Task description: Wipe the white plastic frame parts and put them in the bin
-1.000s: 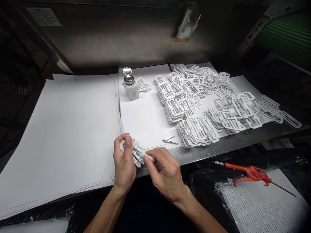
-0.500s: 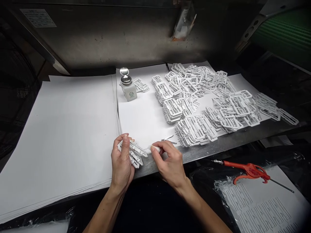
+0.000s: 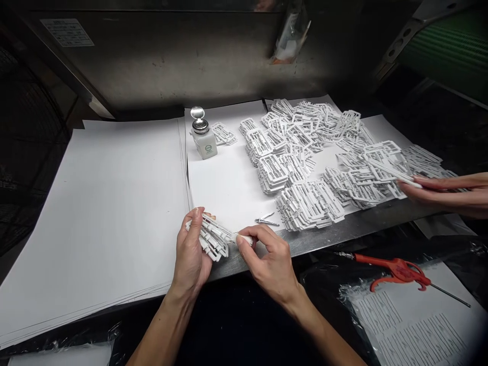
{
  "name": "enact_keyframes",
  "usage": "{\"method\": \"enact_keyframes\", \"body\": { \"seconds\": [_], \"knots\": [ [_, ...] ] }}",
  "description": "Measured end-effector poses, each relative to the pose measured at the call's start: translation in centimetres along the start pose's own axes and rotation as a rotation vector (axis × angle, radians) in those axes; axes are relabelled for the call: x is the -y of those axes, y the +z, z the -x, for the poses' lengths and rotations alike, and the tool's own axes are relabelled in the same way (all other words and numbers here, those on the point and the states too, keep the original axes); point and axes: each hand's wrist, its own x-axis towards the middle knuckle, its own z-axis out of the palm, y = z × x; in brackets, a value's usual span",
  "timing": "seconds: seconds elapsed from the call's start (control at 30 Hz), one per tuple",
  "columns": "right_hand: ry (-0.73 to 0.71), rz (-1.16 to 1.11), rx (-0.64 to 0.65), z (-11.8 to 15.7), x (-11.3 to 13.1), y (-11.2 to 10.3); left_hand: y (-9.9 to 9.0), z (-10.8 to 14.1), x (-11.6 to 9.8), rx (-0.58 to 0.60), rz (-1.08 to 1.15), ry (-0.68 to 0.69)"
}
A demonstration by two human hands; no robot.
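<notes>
My left hand is closed round a few slotted white plastic frames, fanned slightly apart above the table's front edge. Between the thumb and fingers of my right hand is a small wad of white cloth. Its tip is at the right ends of the frames; whether it touches them I cannot tell. Just beyond my right hand lie small metal tweezers on white paper. Large piles of the same kind of frames stand to the right.
A pump bottle with its lid up stands at the back, beside a few frames. Another person's hand reaches in from the right, holding a frame. A red air blow gun lies at lower right. White sheets cover the left side.
Another person's hand with a white frame has come in from the right over the piles. The frames in my left hand have turned a little. My right hand has barely moved.
</notes>
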Motion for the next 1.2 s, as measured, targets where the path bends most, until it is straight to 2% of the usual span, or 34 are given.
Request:
{"method": "enact_keyframes", "body": {
  "seconds": [0.13, 0.3, 0.47, 0.63, 0.77, 1.0, 1.2],
  "knots": [
    [-0.064, -0.041, 0.007, 0.3, 1.0, 0.8, 0.0, -0.1, 0.0, 0.008, 0.04, -0.013],
    [-0.198, -0.01, 0.111, 0.2, 1.3, 2.1, 0.1, 0.4, -0.1, 0.054, 0.039, -0.017],
    [-0.183, 0.049, 0.05, 0.3, 1.1, 1.7, 0.0, 0.3, -0.1, 0.03, -0.04, -0.039],
    [-0.216, 0.092, 0.141, 1.3, 0.6, 1.9, 0.0, -0.1, 0.1, -0.016, -0.099, -0.078],
    [-0.132, 0.022, 0.108, 1.2, 0.1, 2.0, 0.1, -0.2, -0.1, 0.026, -0.105, -0.096],
    [0.225, -0.243, 0.191, 0.8, -0.2, 1.5, 0.3, -0.3, -0.3, 0.063, -0.198, -0.142],
    [0.3, -0.332, 0.168, 0.7, -0.3, 1.5, 0.2, -0.7, -0.1, 0.078, -0.197, -0.131]
  ]
}}
